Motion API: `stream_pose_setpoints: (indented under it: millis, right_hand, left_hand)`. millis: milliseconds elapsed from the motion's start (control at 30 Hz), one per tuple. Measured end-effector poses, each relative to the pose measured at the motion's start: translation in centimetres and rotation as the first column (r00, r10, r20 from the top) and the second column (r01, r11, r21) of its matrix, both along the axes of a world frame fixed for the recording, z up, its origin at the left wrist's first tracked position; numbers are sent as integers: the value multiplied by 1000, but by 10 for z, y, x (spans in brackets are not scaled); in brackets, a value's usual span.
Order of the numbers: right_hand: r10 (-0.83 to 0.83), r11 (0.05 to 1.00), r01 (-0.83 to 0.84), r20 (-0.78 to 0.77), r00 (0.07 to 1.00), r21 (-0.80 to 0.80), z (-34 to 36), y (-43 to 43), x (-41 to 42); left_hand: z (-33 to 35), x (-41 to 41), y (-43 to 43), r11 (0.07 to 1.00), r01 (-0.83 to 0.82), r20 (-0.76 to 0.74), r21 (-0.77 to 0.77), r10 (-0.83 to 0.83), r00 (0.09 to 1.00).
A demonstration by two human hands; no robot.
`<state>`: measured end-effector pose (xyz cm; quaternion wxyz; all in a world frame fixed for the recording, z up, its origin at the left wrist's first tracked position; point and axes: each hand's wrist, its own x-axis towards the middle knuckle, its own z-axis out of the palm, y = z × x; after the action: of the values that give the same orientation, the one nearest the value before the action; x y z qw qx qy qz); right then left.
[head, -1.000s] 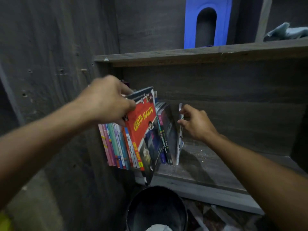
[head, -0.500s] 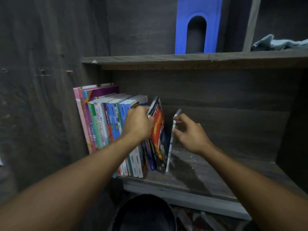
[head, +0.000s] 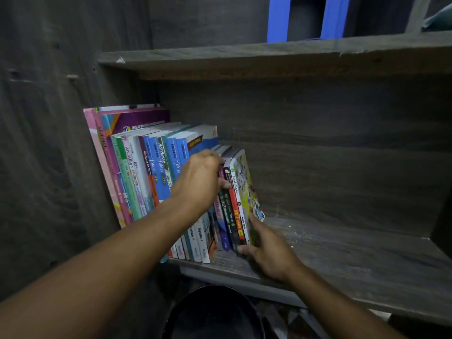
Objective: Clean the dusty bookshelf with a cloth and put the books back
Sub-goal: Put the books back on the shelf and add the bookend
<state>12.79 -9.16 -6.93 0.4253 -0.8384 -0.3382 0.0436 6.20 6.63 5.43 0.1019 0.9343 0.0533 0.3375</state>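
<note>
Since half a second ago the thin yellow-covered paperback (head: 247,182), then held apart from the row, has closed up against the red-spined paperback (head: 235,211), and the right grip (head: 266,250) has dropped from the book's top edge to its foot. That grip is spread: the fingers (head: 254,222) lie fairly straight along the lower cover and the thumb touches the base of the spines.

The left grip (head: 200,182) is curled over the tops of the small dark-spined paperbacks (head: 226,216), thumb on a spine, pinching them just left of the red one.

All the books stand at the left end of the grey wooden lower shelf (head: 342,253), leaning slightly left. Tall pink and purple workbooks (head: 137,118) stand against the side wall, then blue-spined textbooks (head: 156,155), then the paperbacks. Pale specks dot the shelf board beside the right grip.

On the grey upper shelf board (head: 244,57) stands a blue plastic object (head: 278,18), and a pale blue cloth (head: 440,18) lies at the far right. Below the lower shelf sits a round black bin (head: 212,314).
</note>
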Motion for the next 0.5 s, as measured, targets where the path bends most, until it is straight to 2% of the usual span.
stream_pose_setpoints:
  millis: [133,300,500]
  right_hand:
    - [-14,997,18,-59,998,71,-12,4,9]
    - [-23,993,31,-72,997,113,-19,16,10]
    - [-43,997,46,-48,998,63,-13,21,10]
  left_hand:
    - [-7,-2,-3,1000,-18,60,24,17,998]
    - [-4,-7,-4,998,53,133,36,-57,989]
    - [-7,-2,-2,1000,28,138,8,-29,990]
